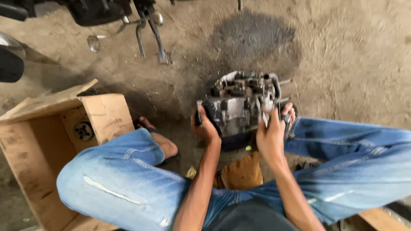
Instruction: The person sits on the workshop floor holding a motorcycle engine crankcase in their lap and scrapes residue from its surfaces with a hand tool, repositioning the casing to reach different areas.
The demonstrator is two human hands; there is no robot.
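Observation:
A grimy grey metal engine block [239, 102] stands on the dirt floor between my knees, its open top full of small parts. My left hand [206, 126] grips its left side. My right hand [273, 130] is closed around its right side, next to a black hose and some protruding rods. I sit low in blue jeans, with one sandalled foot [156, 139] to the left of the engine.
An open cardboard box [51, 141] lies at my left with a round metal part [84, 130] inside. A motorcycle's stand and pedals [150, 34] are at the top left, and a dark oil stain [252, 36] marks the floor behind the engine. A brown cloth [242, 173] lies under me.

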